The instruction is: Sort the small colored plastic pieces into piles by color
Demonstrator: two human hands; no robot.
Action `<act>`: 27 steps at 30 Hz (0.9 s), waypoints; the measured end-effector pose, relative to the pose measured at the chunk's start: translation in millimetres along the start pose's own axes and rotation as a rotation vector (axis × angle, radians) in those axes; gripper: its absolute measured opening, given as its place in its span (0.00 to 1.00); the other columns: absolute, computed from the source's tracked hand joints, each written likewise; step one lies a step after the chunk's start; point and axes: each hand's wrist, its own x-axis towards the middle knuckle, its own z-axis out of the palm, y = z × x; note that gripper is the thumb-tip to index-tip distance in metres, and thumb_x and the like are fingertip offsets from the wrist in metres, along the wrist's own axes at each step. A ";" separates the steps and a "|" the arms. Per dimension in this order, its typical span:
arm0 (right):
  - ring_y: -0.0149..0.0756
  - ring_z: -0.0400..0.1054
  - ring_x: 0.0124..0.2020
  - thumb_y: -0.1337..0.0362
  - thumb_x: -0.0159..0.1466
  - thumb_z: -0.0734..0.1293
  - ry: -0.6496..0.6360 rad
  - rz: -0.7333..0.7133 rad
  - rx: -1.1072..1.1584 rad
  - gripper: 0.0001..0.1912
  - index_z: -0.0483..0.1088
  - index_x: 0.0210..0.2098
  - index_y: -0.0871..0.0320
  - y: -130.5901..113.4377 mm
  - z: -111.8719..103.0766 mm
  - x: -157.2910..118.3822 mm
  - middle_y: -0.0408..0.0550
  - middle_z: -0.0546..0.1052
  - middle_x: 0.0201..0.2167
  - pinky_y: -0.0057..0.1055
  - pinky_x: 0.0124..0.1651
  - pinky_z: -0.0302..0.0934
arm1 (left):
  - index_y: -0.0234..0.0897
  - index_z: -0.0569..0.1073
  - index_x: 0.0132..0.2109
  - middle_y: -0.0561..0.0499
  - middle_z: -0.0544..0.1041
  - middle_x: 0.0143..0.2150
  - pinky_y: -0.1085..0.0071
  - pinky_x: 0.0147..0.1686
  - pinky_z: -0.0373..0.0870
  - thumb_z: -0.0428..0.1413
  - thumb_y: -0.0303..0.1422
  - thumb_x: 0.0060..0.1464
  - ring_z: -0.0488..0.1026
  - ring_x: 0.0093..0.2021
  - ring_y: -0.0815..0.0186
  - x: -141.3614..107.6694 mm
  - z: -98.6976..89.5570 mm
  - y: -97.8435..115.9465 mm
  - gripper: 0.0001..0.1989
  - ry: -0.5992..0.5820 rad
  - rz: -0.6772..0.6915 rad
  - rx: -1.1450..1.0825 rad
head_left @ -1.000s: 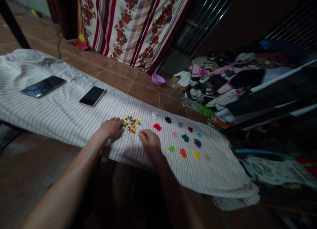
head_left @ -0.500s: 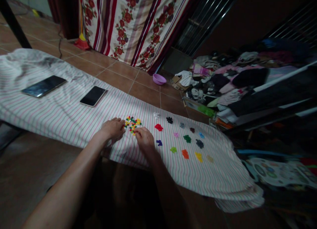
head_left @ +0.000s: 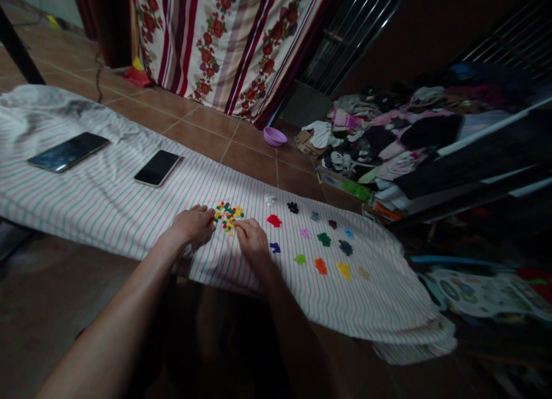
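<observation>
A mixed pile of small red, yellow and green pieces [head_left: 227, 216] lies on a striped cloth [head_left: 194, 177]. My left hand [head_left: 195, 224] rests palm down at the pile's left edge, fingers stretched out and touching its outer pieces. At the right edge, my right hand [head_left: 253, 239] has thumb and fingers pinched together; whatever is between the tips is too small to make out. To the right lie small single-colour heaps, among them a red heap [head_left: 273, 221], a dark blue heap [head_left: 275, 248], a green heap [head_left: 324, 239] and a yellow heap [head_left: 344, 270].
Two dark-screened devices lie to the left: a tablet [head_left: 69, 152] and a phone [head_left: 158, 168]. Beyond the cloth, a purple basin [head_left: 275, 137] stands on the tiled floor. Piled clothes [head_left: 388, 134] fill the far right, and a floral curtain [head_left: 233, 42] hangs behind.
The view has shifted slightly. My right hand's fingertips have drawn a little away from the middle of the mixed pile, to its right edge. My left hand stays beside the pile.
</observation>
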 end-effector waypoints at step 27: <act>0.40 0.69 0.41 0.68 0.64 0.60 0.196 0.289 -0.234 0.14 0.79 0.38 0.55 74.6 -62.0 11.9 0.50 0.78 0.38 0.33 0.45 0.60 | 0.39 0.69 0.58 0.42 0.72 0.61 0.59 0.58 0.67 0.45 0.36 0.61 0.68 0.62 0.54 2.3 1.0 0.1 0.21 0.005 -0.011 0.004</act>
